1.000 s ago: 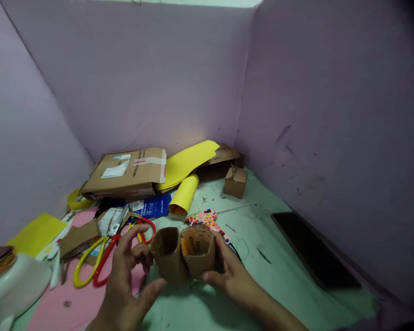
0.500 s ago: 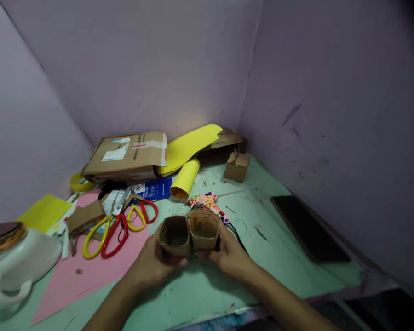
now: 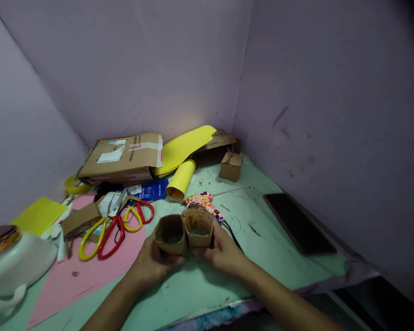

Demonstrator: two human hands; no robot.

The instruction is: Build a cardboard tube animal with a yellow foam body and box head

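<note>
Two open-topped cardboard tubes stand side by side in front of me, their inner walls touching or nearly so. My left hand (image 3: 156, 262) is closed around the left cardboard tube (image 3: 174, 248), thumb across its lower front. Around the right cardboard tube (image 3: 199, 240), which shows printing inside, my right hand (image 3: 221, 248) is wrapped from the right side. Whether their bases rest on the table cannot be made out. Just behind them lies a flower-patterned hot glue gun (image 3: 202, 200), its black cord running past my right hand.
Red-handled scissors (image 3: 112, 239) and yellow-handled scissors (image 3: 89, 243) lie left on pink paper (image 3: 89, 285). A white mug (image 3: 24, 262) stands far left. Behind are a flat carton (image 3: 124, 156), yellow sheets (image 3: 186, 147), a yellow roll (image 3: 182, 177) and a small cardboard box (image 3: 232, 168). A dark tablet-like slab (image 3: 298, 223) lies right.
The view has turned slightly right, so everything sits a little further left. Both hands keep their hold on the tubes, which stay together.
</note>
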